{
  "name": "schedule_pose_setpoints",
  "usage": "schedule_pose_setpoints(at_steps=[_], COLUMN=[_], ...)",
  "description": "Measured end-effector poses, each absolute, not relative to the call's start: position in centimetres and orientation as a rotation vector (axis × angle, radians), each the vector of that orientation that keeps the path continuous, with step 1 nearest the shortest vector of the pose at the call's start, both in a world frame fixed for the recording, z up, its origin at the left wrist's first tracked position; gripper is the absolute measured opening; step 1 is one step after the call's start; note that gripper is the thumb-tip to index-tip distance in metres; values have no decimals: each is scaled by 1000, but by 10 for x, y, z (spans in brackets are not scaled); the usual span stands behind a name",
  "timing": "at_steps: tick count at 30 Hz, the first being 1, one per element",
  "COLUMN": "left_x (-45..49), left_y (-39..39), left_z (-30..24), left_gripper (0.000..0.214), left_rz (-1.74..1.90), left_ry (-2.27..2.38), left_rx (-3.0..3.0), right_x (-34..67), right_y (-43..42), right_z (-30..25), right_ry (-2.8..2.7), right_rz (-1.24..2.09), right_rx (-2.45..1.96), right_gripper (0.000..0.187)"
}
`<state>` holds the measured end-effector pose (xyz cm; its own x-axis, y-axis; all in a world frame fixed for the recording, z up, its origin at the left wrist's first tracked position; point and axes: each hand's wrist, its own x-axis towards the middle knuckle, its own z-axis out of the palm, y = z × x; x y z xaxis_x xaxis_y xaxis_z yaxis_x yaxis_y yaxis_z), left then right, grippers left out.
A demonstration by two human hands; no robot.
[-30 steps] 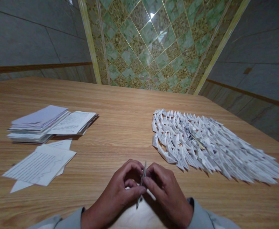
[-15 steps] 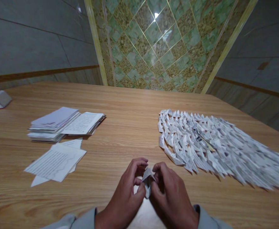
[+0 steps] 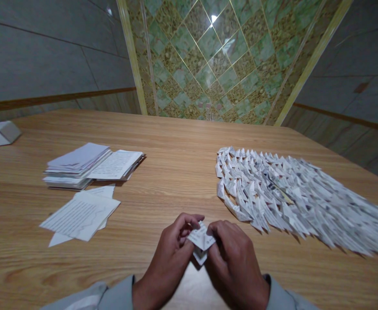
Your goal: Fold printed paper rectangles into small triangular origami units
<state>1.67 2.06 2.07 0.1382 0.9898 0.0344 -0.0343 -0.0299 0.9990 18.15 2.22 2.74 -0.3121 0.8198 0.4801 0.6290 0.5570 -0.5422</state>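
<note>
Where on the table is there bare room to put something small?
Bare wood lies between the paper stacks and folded papers, and behind both toward the tiled wall. Crowded: right side, with folded papers; left, with stacks and loose sheets; front middle, with left hand and right hand.

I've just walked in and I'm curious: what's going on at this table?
A person sits or stands at a light-brown wood-grained table, holding a small folded piece of white printed paper between the left hand and the right hand. To the right lie many small, pointed, white-and-grey folded paper shapes, packed in rows. To the left are stacked white paper sheets, with loose white printed sheets lying nearer the person.
</note>
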Motion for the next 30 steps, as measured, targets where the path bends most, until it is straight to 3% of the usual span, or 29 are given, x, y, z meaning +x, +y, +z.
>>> schedule_pose_setpoints(at_steps=[4,10,14,25,30], left_x=[14,11,8,8,7], left_y=[21,23,22,19,21], left_z=[20,20,20,22,27], left_gripper=[6,11,16,9,20], left_rz=[1211,1266,1253,1213,1132], left_ry=[1035,1084,1074,1017,1019], left_rx=[1237,1435,1648,1519,1377], right_x=[184,186,186,182,185], right_y=[23,25,26,28,29], right_z=[29,34,33,29,32], right_ry=[-2025,-1743,-1546,-1377,-1341], right_rz=[413,1043,1336,1450,1408], right_rx=[-1150,-1087,-1066,-1034,-1034], right_gripper=[13,9,23,31,29])
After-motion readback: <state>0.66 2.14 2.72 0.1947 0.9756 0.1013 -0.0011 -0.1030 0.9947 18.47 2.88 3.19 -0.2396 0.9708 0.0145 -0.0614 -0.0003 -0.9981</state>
